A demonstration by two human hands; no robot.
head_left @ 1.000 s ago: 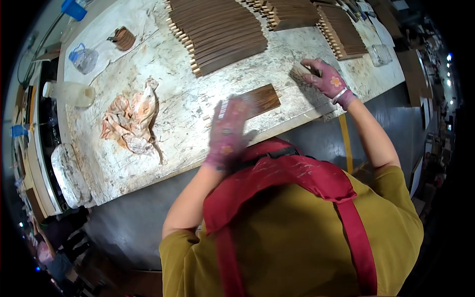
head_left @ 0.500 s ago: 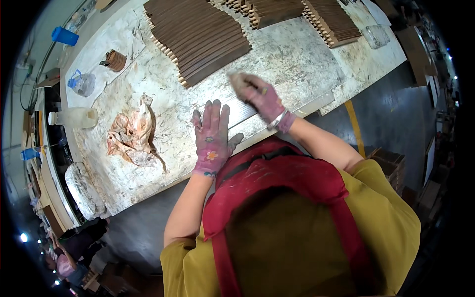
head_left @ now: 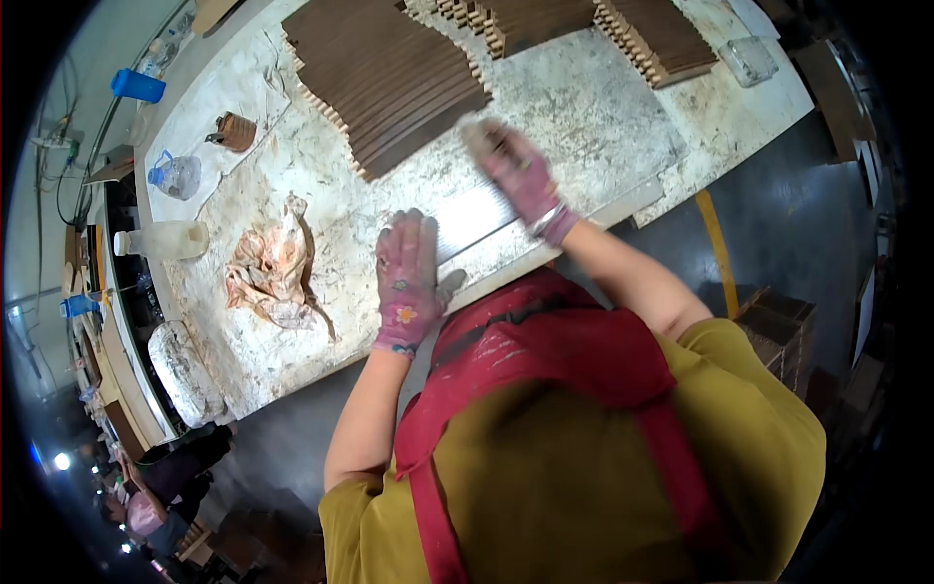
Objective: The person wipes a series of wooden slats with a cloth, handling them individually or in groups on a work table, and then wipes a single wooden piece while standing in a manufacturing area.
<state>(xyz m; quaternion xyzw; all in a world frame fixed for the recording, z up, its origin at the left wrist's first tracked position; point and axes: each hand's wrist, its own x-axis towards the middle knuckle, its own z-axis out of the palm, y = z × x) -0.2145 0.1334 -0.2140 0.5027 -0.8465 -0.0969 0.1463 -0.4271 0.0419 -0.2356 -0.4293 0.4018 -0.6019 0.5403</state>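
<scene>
A narrow glossy strip [head_left: 474,220] lies along the near edge of the worktable, bright with reflected light. My left hand [head_left: 407,282], in a stained pink and grey glove with flower prints, rests flat at the strip's left end, fingers stretched out. At its right end, my right hand [head_left: 519,175], gloved alike, has curled fingers. Motion blurs those fingertips, and what they hold, a pale brownish thing, cannot be made out. Beyond the hands lies a big row of dark brown wooden strips [head_left: 394,88] with pale notched ends.
More brown strips [head_left: 666,39] lie at the far right near a clear packet [head_left: 749,61]. On the left are a crumpled stained cloth [head_left: 270,268], a brown tin [head_left: 233,131], a clear jug [head_left: 175,176], a cloudy bottle [head_left: 165,239] and a white wrapped bundle [head_left: 185,375].
My right hand has moved slightly away from me along the strip, uncovering more of its shiny face. The left hand stays flat at its end, its fingers closer together. The whole view has shifted slightly.
</scene>
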